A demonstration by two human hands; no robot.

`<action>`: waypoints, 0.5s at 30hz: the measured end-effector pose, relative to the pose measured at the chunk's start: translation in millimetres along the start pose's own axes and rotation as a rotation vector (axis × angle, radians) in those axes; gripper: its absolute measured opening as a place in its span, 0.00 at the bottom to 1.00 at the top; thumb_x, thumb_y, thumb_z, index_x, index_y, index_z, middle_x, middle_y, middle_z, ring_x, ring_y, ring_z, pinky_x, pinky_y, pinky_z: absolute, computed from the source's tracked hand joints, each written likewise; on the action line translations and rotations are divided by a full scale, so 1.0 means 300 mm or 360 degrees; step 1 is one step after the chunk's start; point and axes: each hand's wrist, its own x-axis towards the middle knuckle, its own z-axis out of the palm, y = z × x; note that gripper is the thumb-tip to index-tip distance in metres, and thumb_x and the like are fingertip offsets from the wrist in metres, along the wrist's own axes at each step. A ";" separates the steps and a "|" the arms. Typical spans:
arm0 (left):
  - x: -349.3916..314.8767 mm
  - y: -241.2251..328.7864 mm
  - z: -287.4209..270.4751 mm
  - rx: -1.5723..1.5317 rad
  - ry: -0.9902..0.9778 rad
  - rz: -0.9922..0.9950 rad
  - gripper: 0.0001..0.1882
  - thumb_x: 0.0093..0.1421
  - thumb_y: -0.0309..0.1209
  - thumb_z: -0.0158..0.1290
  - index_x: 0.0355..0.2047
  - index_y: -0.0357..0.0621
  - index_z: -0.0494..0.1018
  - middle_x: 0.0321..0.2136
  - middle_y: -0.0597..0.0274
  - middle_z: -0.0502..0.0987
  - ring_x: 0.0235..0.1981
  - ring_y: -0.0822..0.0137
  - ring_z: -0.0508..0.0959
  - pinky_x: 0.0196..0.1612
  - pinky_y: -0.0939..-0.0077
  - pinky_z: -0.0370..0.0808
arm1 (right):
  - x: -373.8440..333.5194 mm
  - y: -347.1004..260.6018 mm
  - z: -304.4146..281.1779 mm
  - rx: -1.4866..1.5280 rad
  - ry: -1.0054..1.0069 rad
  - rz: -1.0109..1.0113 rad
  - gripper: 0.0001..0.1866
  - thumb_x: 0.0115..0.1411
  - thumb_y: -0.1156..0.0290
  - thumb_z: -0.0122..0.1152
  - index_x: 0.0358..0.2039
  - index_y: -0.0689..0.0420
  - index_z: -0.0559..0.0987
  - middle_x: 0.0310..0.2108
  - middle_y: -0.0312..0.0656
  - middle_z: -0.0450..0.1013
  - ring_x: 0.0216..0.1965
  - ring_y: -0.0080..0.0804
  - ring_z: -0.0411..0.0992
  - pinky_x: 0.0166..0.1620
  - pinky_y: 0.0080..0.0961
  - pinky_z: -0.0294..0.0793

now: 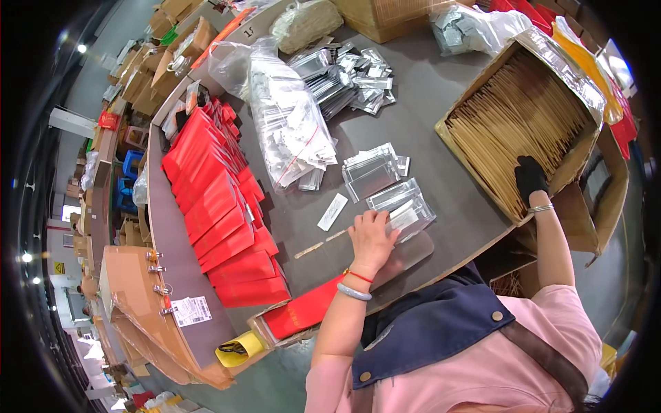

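My left hand (372, 241), bare with a red string and a pale bangle at its wrist, rests with bent, parted fingers at the edge of a stack of clear plastic packets (415, 210). Behind that stack lies a similar pile of clear packets (372, 173). A small white printed slip (332, 212) is on the table left of the hand. In a black glove, my right hand (530, 177) reaches into an open cardboard carton (475, 175) and touches the tightly packed thin brown pieces (509, 117) standing on edge. Its fingertips are hidden.
Red packets (213, 206) lie in overlapping rows at the left. A long box (303, 311) with a red packet lies along the near edge. Farther back are a plastic bag of clear packets (286, 117) and a loose heap of packets (344, 76). A yellow roll (239, 350) sits at the front-left corner.
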 end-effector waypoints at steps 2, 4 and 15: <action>0.008 0.010 -0.006 -0.0026 0.0085 0.0065 0.15 0.51 0.33 0.63 0.40 0.49 0.76 0.43 0.61 0.74 0.46 0.56 0.71 0.48 0.60 0.66 | -0.004 0.017 -0.005 -0.0078 -0.0008 -0.0042 0.17 0.63 0.68 0.52 0.50 0.60 0.75 0.49 0.52 0.72 0.52 0.51 0.69 0.56 0.39 0.68; 0.009 -0.001 -0.015 -0.0043 0.0179 0.0110 0.15 0.50 0.33 0.64 0.38 0.48 0.76 0.40 0.62 0.75 0.45 0.57 0.72 0.48 0.61 0.66 | -0.013 -0.017 -0.029 -0.0079 0.0300 -0.0069 0.17 0.64 0.66 0.51 0.50 0.62 0.74 0.48 0.53 0.73 0.52 0.52 0.70 0.56 0.39 0.68; -0.296 -0.046 -0.120 -0.0179 0.0014 -0.0065 0.23 0.40 0.33 0.69 0.39 0.46 0.78 0.41 0.62 0.75 0.48 0.55 0.70 0.55 0.61 0.65 | -0.327 -0.483 -0.093 0.0378 -0.0629 -0.1194 0.18 0.60 0.65 0.56 0.51 0.36 0.76 0.31 0.44 0.71 0.34 0.44 0.74 0.36 0.35 0.74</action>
